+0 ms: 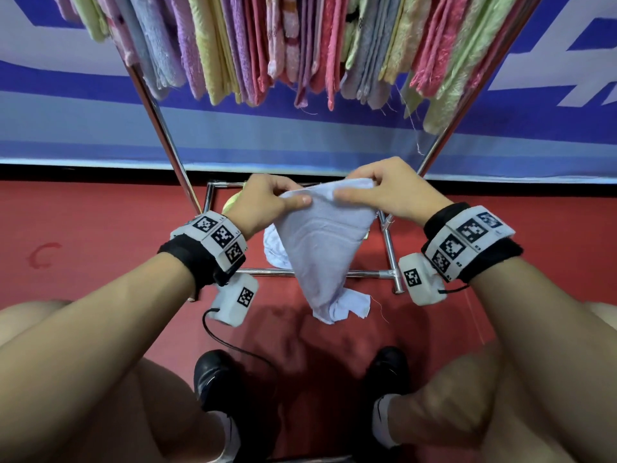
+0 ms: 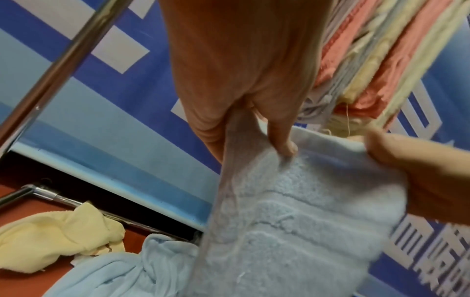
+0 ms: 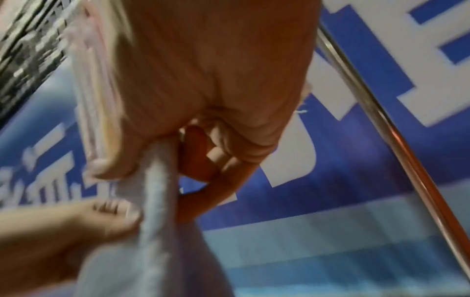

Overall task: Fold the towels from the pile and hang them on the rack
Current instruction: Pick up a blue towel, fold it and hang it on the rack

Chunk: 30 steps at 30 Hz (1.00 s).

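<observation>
text: none legible | blue-and-white wall banner [image 1: 334,142]: large white shapes, unreadable | white wrist bands [image 1: 467,240]: black square code markers only

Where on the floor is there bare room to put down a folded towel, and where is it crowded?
Bare red floor lies left of the rack's base frame, and more beyond its right side. Inside the frame it is crowded: a yellow towel and a light blue towel lie there. The hanging towels fill the rail above.

blue-and-white banner [image 1: 100,105] behind, red floor [image 1: 100,228], black shoes [image 1: 217,379].
</observation>
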{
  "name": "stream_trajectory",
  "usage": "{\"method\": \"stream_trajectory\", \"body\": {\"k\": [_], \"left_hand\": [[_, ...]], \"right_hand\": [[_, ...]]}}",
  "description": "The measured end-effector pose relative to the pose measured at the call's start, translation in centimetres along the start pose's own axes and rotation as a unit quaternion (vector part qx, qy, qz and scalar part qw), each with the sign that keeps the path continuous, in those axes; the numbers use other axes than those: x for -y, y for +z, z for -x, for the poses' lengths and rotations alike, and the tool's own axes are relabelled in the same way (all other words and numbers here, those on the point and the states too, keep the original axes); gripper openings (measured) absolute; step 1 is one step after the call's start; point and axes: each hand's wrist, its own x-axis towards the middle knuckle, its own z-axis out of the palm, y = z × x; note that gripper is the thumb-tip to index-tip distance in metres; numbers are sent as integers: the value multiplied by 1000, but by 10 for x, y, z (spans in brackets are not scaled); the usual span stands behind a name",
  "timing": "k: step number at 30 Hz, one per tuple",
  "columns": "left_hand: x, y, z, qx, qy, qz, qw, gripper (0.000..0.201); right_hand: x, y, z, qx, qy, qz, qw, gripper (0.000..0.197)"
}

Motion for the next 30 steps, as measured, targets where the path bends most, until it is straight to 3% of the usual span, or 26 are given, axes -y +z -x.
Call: {"method": "stream_trajectory", "body": {"k": [4,10,13,15,18,22,26,30], "left_hand": [[-8,-11,1,-11,-12,30,999,16],[-14,-27,3,-5,-5,-7,1000,28],[-18,-28,7,26,5,19,999,27],[-19,-30,9,39,11,21,999,20],[-18,-35,10,34,12,-5,999,12],[-17,-36,12,-40,30,-32,998,9],[-12,-35,12,-100,42,-30,994,27],[-16,-33,15,-70,42,22,996,30]], "right_hand": [[-1,14,5,70,-47,135,987,28],[-16,-3,-8,-31,-59,147,987,22],[-15,-3,-8,-64,-54,120,989,11],[-16,-2,-8,-70,-38,101,992,15],[-16,-3,-8,-35,-12,73,997,22],[-13,-2,-7,8,-6,72,997,22],[-9,-1,-6,44,-7,79,996,19],[-10,-6,-7,42,-7,92,995,12]]}}
